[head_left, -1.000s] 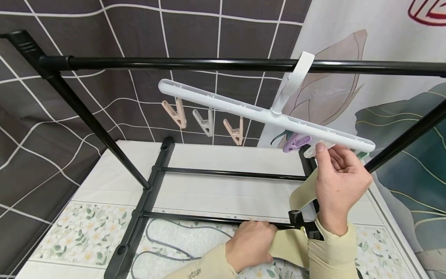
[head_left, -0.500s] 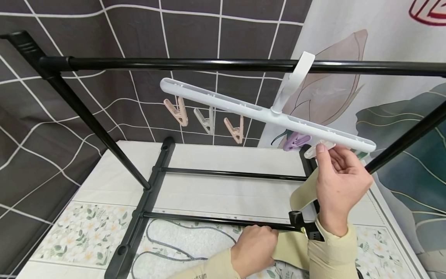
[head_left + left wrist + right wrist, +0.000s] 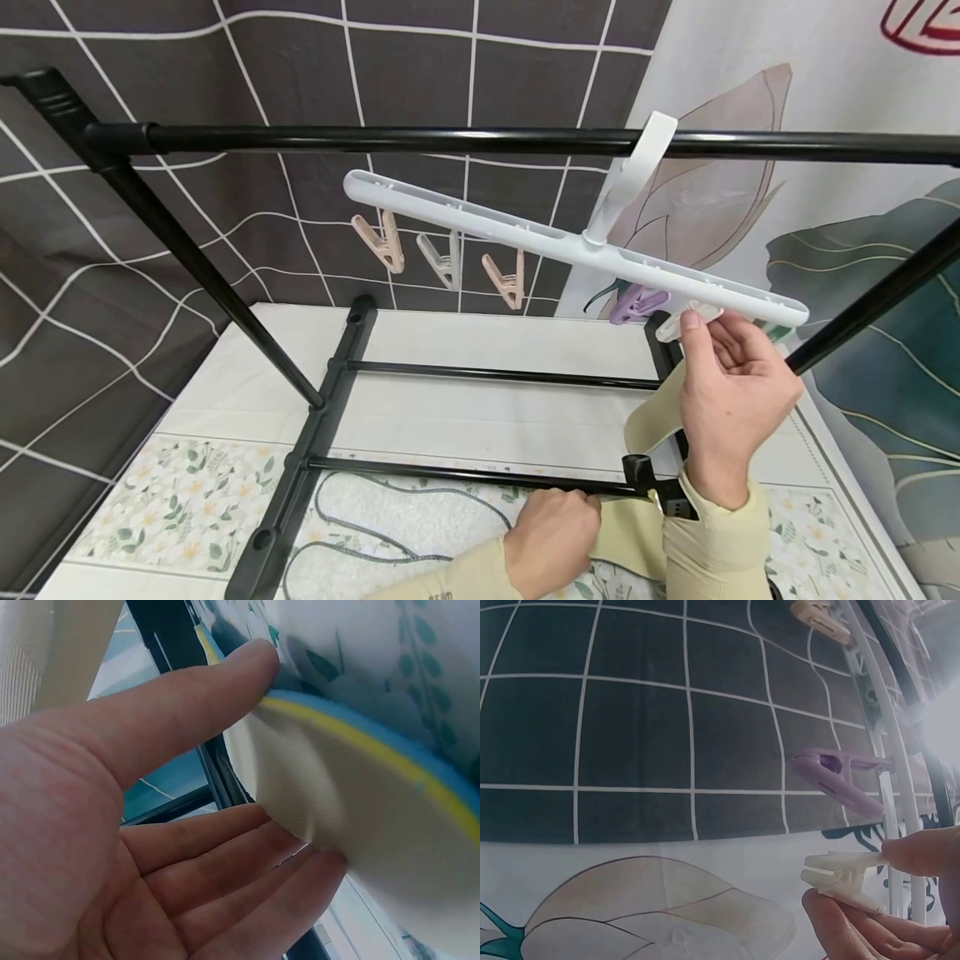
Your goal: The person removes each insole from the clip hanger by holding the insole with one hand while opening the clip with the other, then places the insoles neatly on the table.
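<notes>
Between thumb and index finger my right hand (image 3: 738, 383) pinches a whitish clip (image 3: 845, 879) on the white hanger (image 3: 510, 233). Next to it hangs a purple clip (image 3: 637, 305), and a green one (image 3: 777, 332) is mostly hidden behind the fingers. My left hand (image 3: 553, 537) is low, near the front crossbar. It holds a flexible beige piece like an insole (image 3: 397, 877), with a yellow and blue edge; the thumb lies at that edge and the fingers touch the beige face. A beige curved part (image 3: 656, 421) shows behind my right wrist.
The hanger hooks over a black rail (image 3: 375, 137) of a black rack. Peach (image 3: 378, 242) and grey (image 3: 442, 261) clips hang on its left half. Crossbars (image 3: 450, 471) span the rack's base. White pieces with grey edging (image 3: 408, 508) lie on the floral mat.
My left hand has shifted slightly right with the insole. The hanger's left clips have swung a little and settled. My right hand stays on the whitish clip.
</notes>
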{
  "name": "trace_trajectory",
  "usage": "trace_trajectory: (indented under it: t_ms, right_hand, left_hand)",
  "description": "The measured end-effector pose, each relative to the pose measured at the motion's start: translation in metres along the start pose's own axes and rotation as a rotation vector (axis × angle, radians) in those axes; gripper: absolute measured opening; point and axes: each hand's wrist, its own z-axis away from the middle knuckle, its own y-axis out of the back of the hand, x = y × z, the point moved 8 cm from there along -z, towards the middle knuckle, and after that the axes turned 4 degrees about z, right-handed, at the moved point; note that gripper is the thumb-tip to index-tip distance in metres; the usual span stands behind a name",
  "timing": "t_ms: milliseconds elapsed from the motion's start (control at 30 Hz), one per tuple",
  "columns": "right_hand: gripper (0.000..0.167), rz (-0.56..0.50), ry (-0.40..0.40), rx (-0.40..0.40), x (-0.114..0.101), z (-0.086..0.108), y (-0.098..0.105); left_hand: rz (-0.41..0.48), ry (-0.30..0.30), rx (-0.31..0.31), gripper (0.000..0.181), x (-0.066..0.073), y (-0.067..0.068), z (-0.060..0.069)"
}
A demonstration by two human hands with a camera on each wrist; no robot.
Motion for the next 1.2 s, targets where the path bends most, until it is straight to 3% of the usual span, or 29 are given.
trace_trajectory:
  t_ms: [200, 400, 900, 1000, 1200]
  right_hand:
    - [0.018, -0.020, 0.008, -0.007, 0.002, 0.001, 0.000]
    - [0.020, -0.047, 0.034, -0.019, 0.002, 0.002, 0.001]
    - [0.022, 0.026, 0.029, -0.032, 0.007, 0.001, 0.005]
    - [0.022, 0.009, 0.008, -0.022, 0.009, 0.000, 0.007]
    - [0.021, -0.006, 0.101, -0.020, 0.004, -0.005, 0.015]
  left_hand:
    - [-0.056, -0.011, 0.026, 0.027, 0.003, -0.002, 0.000]
    - [-0.136, -0.008, 0.070, 0.017, 0.007, -0.003, 0.000]
    - [-0.157, 0.001, 0.071, 0.021, 0.007, -0.003, 0.002]
    - [-0.156, 0.006, 0.056, 0.022, 0.006, -0.004, 0.002]
    - [-0.163, 0.018, -0.031, 0.040, 0.004, -0.007, 0.004]
